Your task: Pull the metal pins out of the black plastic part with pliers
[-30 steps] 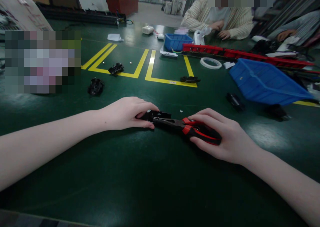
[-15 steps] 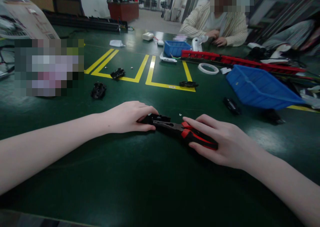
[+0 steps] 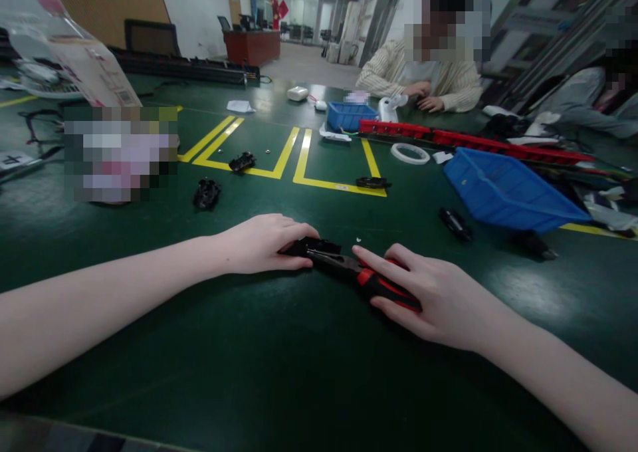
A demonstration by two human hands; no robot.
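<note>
My left hand [image 3: 272, 242] grips a small black plastic part [image 3: 326, 245] between thumb and fingers, just above the green table; much of the part is hidden by the fingers. Around the red-and-black handles of a pair of pliers [image 3: 371, 282] my right hand [image 3: 431, 289] is closed, its index finger stretched along the top. The pliers' jaws meet the black part beside my left fingertips; whether they bite on it I cannot tell. A tiny white scrap [image 3: 358, 240] lies just beyond the pliers.
Black parts lie beyond my left hand [image 3: 207, 193] and inside yellow tape lines [image 3: 242, 162]. At right stand a large blue bin [image 3: 513, 189], a black piece [image 3: 455, 224] and a white tape roll [image 3: 409, 153]. A long red strip [image 3: 468, 138] runs behind. Across the table sits a person [image 3: 423, 80].
The pliers' handles have come closer together as my right hand squeezed. The view has tilted up slightly, so the whole scene sits a little lower. My left hand keeps its hold.
</note>
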